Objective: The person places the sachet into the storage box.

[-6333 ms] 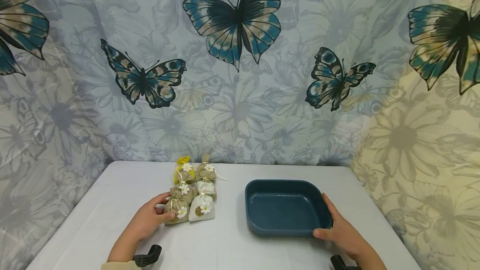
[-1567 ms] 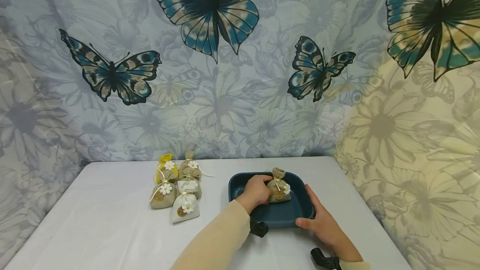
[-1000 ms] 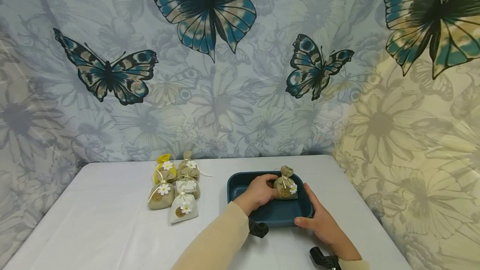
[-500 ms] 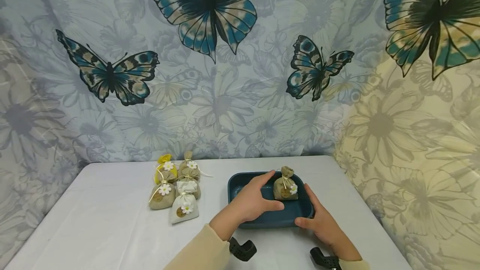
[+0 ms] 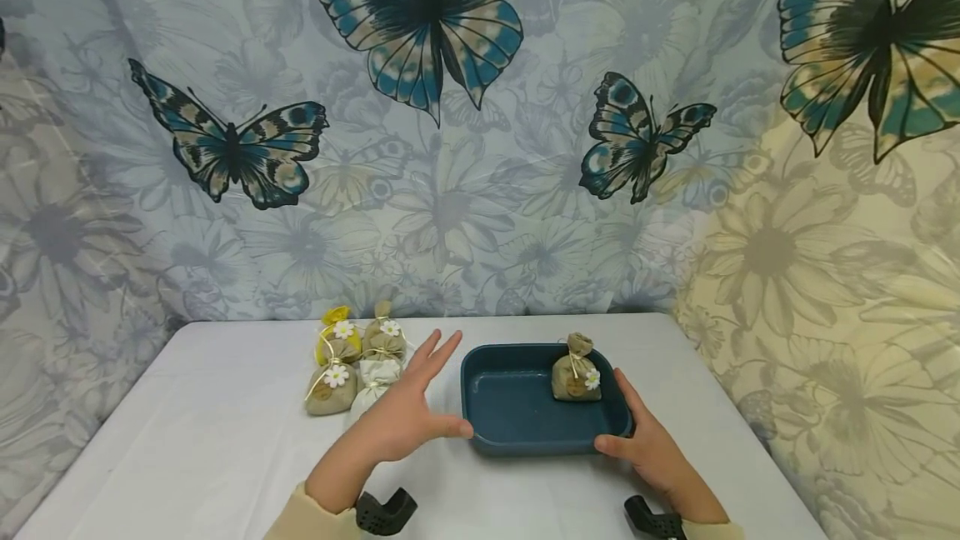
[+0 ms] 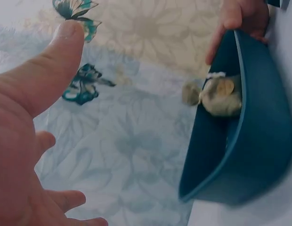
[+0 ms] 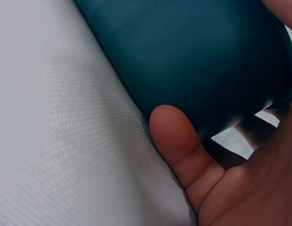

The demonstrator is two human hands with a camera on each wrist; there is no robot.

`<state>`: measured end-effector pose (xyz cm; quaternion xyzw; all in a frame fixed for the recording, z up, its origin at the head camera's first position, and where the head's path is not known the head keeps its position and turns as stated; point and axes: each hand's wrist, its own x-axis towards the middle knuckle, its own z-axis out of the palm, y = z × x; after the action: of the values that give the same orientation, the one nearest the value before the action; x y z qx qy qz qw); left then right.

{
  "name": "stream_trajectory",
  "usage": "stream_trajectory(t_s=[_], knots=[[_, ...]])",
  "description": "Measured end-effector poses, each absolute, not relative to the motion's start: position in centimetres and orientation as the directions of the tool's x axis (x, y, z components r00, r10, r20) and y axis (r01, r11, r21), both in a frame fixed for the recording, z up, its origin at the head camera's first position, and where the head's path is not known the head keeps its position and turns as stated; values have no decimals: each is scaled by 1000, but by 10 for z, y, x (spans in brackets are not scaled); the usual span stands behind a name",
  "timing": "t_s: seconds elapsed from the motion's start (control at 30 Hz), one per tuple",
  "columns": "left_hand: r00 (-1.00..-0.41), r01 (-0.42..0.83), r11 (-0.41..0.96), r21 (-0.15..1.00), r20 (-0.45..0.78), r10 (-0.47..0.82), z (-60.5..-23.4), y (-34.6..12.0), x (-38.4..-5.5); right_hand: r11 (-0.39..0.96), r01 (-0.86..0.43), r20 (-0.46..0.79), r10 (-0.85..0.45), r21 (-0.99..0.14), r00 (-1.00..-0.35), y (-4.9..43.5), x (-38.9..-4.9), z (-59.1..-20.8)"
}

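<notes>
My right hand (image 5: 654, 450) holds the right end of a dark teal rectangular box (image 5: 517, 447), thumb on the front wall and fingers around the end. In the right wrist view the thumb (image 7: 176, 136) presses the box's outside. A beige drawstring sachet (image 5: 576, 377) with a white daisy stands inside the box, at its right. My left hand (image 5: 397, 419) is spread wide between the box and a group of sachets, holding nothing. In the left wrist view its fingers (image 6: 66, 200) are apart. Behind that hand, a white sachet (image 5: 378, 372) is partly hidden.
Beside the white sachet sit a beige sachet (image 5: 331, 390), one with a yellow top (image 5: 337, 319) and another beige one (image 5: 382, 342) at the back. A white cloth (image 5: 202, 440) covers the table. A butterfly-print curtain (image 5: 450, 257) hangs behind it.
My left hand took a beige sachet from the front of the group, set it in the box, slid it rightward, let go and moved back left with fingers spread. My right hand stays on the box.
</notes>
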<state>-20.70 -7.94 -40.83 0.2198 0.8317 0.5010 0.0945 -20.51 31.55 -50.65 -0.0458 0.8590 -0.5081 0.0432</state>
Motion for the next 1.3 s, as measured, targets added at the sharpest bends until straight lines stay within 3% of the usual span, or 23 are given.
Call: stream_trajectory(t_s=[0.3, 0.53, 0.87, 1.3], knots=[[-901, 211, 441, 872, -1, 433, -421, -148, -199, 444, -16, -41, -117, -896, -992, 315, -205, -506], [-890, 248, 421, 873, 35, 454, -431, -185, -197, 452, -16, -41, -116, -892, -992, 313, -204, -505], [-910, 6, 305, 952, -121, 396, -445, -206, -208, 482, -13, -45, -108, -876, -993, 311, -204, -501], [-895, -43, 133, 990, -97, 435, -470, -209, -218, 476, -11, -46, -109, -880, -993, 314, -205, -506]])
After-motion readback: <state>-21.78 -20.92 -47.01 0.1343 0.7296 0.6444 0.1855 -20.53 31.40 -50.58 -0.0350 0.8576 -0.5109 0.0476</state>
